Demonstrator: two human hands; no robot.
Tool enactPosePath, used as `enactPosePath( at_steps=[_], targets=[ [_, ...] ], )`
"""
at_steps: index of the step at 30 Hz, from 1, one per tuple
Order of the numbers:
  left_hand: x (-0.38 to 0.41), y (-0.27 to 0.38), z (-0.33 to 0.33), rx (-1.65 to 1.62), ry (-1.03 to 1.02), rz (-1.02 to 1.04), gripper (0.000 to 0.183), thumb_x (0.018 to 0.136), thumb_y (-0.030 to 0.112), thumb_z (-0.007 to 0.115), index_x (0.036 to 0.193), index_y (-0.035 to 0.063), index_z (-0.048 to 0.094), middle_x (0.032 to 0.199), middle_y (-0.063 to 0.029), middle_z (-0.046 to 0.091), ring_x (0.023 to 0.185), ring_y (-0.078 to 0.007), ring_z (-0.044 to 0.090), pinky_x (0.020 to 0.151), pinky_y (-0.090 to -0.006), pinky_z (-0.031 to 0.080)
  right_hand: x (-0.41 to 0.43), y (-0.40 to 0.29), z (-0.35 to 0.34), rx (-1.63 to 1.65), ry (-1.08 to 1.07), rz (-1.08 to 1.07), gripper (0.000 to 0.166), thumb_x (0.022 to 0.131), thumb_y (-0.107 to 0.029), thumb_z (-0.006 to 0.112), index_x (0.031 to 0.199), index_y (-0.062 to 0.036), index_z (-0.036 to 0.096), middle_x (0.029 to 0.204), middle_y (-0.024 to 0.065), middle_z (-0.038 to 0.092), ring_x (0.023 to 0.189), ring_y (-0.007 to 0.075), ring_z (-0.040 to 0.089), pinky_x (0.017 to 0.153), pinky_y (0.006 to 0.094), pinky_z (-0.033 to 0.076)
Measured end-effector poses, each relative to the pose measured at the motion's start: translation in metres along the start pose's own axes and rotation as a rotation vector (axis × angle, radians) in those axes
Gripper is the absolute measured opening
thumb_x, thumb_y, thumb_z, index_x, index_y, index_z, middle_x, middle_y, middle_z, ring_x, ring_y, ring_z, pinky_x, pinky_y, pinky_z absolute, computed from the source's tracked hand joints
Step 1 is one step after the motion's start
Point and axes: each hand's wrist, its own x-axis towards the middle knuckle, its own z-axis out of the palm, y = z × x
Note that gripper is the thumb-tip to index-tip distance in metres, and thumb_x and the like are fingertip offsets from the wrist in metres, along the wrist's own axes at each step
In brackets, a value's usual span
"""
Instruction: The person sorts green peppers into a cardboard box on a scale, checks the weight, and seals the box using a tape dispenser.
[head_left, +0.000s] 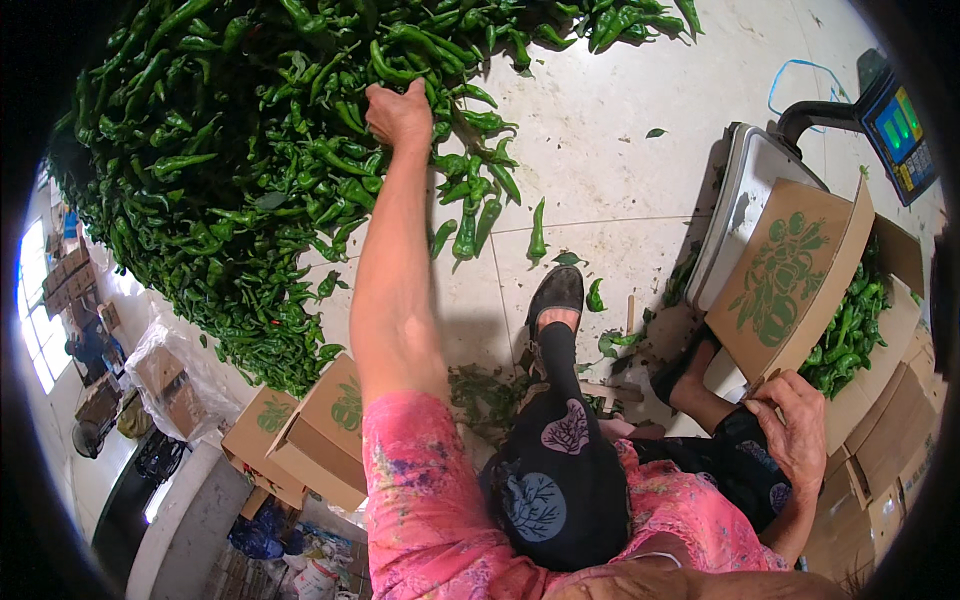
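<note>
My left hand (400, 116) reaches out to the near side of a large heap of green peppers (247, 142). Its fingers are curled down among them, and a curved green pepper (391, 66) lies against the thumb and fingertips. The back of the hand hides whether the fingers close on it. At the right, my right hand (793, 424) pinches the lower corner of a flap of an open cardboard box (780, 277) beside my knee. Green peppers (847, 330) lie inside this box, and its flap bears a green printed vegetable picture.
A platform scale (739, 202) with a lit display (896, 135) stands behind the box. Loose peppers (537, 234) and leaf scraps lie on the tiled floor (600, 180) near my shoe (556, 292). More cardboard boxes (319, 431) stand at lower left, by a low wall (176, 517).
</note>
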Motion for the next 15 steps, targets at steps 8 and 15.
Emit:
enactPosePath(
  at_steps=[8,15],
  targets=[
    [-0.042,-0.049,-0.004,-0.675,-0.371,-0.161,0.036,0.079,0.008,0.079,0.110,-0.0020,0.064,0.088,-0.0093,0.072,0.072,-0.0189,0.066,0.071,-0.0306,0.053,-0.005,0.006,-0.001,0.006,0.008,-0.033,0.017,0.077,0.000,0.075,0.089,-0.0016,0.063,0.081,0.0146,0.059,0.078,0.0371,0.060,0.069,0.0440,0.048],
    [-0.128,-0.147,-0.093,0.172,-1.199,0.673,0.032,0.086,0.014,0.069,0.117,0.0073,0.073,0.098,-0.0078,0.073,0.081,-0.0247,0.067,0.079,-0.0352,0.054,-0.006,0.004,-0.003,0.024,0.001,-0.055,0.017,0.077,0.000,0.075,0.090,-0.0015,0.063,0.082,0.0141,0.059,0.080,0.0366,0.060,0.071,0.0438,0.048]
  ],
)
